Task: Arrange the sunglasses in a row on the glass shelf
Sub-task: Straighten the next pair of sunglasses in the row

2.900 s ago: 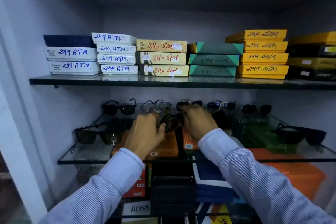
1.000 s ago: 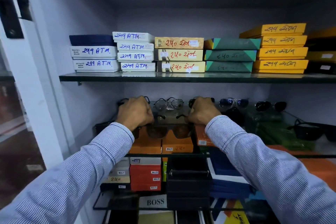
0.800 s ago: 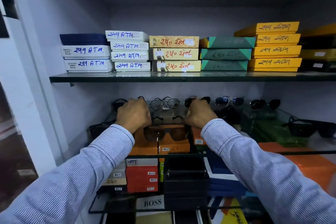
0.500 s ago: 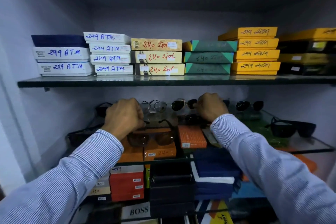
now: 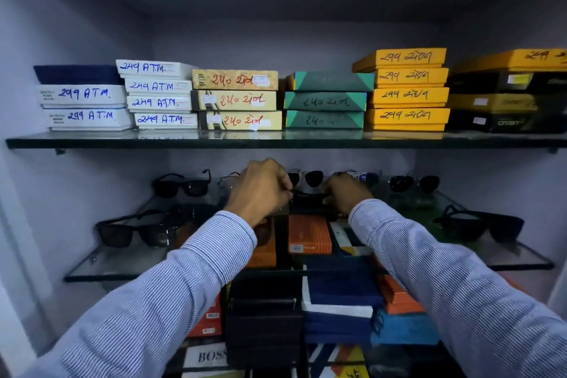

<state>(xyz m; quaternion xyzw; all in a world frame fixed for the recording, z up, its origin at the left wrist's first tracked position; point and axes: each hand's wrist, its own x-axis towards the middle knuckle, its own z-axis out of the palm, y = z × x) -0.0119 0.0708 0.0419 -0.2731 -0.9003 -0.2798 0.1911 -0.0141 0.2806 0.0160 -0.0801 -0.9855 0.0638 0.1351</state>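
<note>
Head view: six sunglasses [image 5: 181,186] visible, two hands, one glass shelf [image 5: 116,264].

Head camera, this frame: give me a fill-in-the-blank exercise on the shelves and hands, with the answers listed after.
1. The stacked boxes stand on the ___ shelf.
2. Both hands, the left hand and the right hand, reach over the glass shelf that carries the ___.
3. The tall stack of boxes right of the green boxes is ___ in colour.
4. The person's sleeves are ___, not plain.

Answers: upper; sunglasses; yellow; striped
</note>
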